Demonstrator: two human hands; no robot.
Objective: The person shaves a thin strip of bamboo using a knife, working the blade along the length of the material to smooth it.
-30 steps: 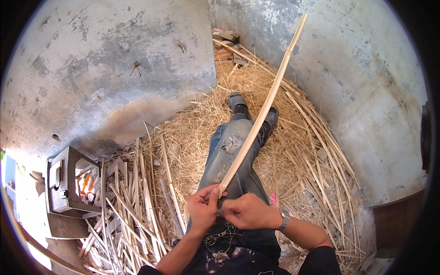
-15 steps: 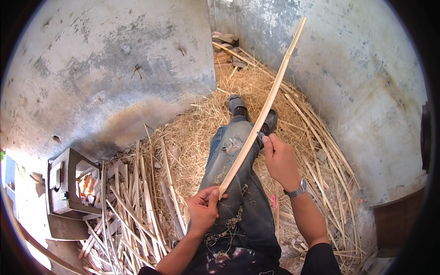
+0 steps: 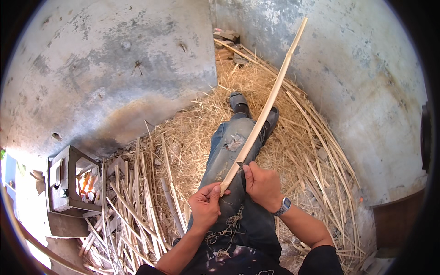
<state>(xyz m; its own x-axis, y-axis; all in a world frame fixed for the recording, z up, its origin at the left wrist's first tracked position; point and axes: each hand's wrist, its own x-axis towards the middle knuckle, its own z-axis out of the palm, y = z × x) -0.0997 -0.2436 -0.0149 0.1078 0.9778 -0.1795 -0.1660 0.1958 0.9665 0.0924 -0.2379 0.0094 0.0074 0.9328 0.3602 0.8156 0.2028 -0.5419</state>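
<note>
Bamboo strip [image 3: 263,110] near end pinched in left hand [image 3: 205,206] fingers, right hand [image 3: 261,185] fingers clenched alongside it

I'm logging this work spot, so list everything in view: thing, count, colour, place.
long pale bamboo strip: one, tan, slanting from the hands up to the wall
small blade: one, dark, against the strip at the right hand
straw shavings: a heap, yellow, over the floor
split bamboo slats: many, pale, piled at left
metal box stand: one, grey, far left
concrete walls: grey, stained, behind
wristwatch: one, on the right wrist
jeans leg: one, blue, stretched out
left hand: gripping the strip's near end
right hand: on the strip, with the blade
</note>
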